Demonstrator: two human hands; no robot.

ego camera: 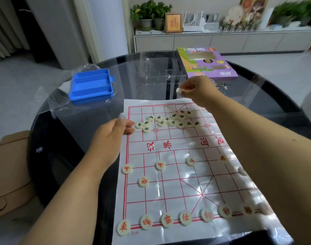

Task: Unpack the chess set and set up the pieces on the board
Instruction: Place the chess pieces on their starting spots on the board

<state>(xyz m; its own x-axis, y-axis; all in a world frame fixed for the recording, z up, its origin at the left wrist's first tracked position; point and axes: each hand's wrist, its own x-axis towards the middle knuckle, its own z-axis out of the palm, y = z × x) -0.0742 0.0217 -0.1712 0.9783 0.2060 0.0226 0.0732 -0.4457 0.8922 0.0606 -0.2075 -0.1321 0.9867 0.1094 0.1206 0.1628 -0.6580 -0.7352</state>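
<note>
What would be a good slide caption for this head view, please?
Right hand lifts a black-marked piece over the board; red pieces are placed.

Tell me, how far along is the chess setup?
Roughly halfway. The red pieces stand placed on the near half of the board. The black pieces lie bunched on the far half, unsorted. The right hand pinches one piece above the far edge; the left hand rests at the board's left edge.

Your left hand (114, 129) sits at centre-left of the frame, fingers loosely curled, thumb up, forearm entering from the lower left. Your right hand (195, 91) hangs raised at upper centre, fingertips pinched together, forearm crossing from the right edge.
</note>
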